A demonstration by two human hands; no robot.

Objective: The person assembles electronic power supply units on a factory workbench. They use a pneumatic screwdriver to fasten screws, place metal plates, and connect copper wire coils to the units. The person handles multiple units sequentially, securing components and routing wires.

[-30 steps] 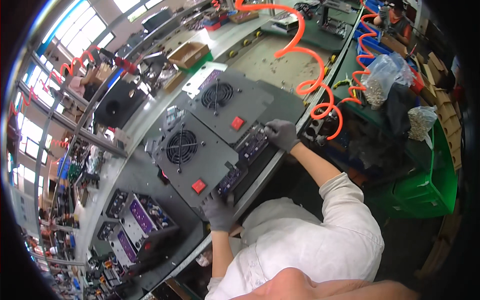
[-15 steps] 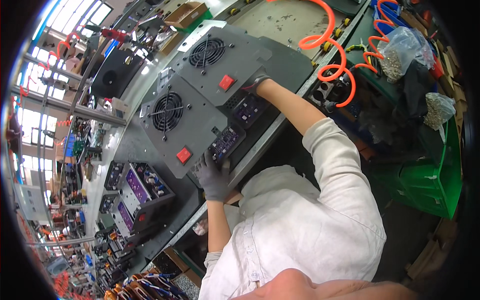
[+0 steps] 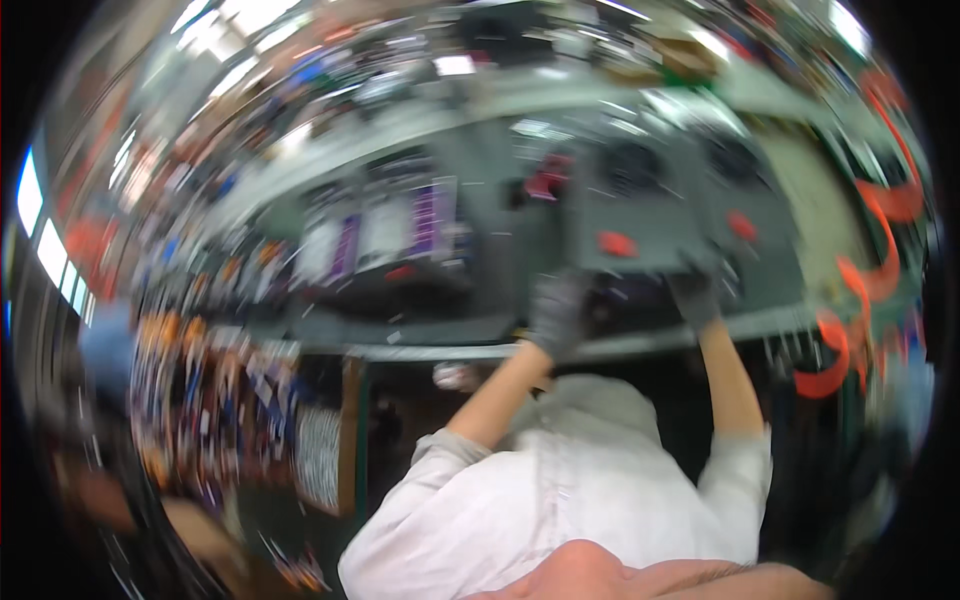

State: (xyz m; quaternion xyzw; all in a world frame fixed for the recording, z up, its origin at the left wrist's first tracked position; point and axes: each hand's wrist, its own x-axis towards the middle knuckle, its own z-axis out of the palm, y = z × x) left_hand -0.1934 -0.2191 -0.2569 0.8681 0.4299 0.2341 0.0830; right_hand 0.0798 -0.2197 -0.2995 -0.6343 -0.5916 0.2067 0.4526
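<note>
The whole view is smeared by motion. On the dark work table stands a grey metal panel (image 3: 622,205) with a round black fan grille (image 3: 632,168) and a red rocker switch (image 3: 617,244). To its right lies a similar panel (image 3: 738,195) with its own red switch (image 3: 741,226). My gloved left hand (image 3: 557,312) is at the near left corner of the first panel. My gloved right hand (image 3: 695,292) is at the near edge, around where the two panels meet. Between my hands a dark purple circuit board (image 3: 640,292) shows faintly. The fingers of both hands are too blurred to read.
Left of the panels sit open units with purple boards (image 3: 425,218). A blurred red object (image 3: 548,177) lies beyond my left hand. Bundles of coloured wires (image 3: 225,400) fill the lower left. Orange coiled hoses (image 3: 832,360) hang at the right. A metal rail (image 3: 450,352) edges the table.
The whole view has swung round, so the panels now sit further right and the open units show more to the left. Both hands are still by the panels' near edge.
</note>
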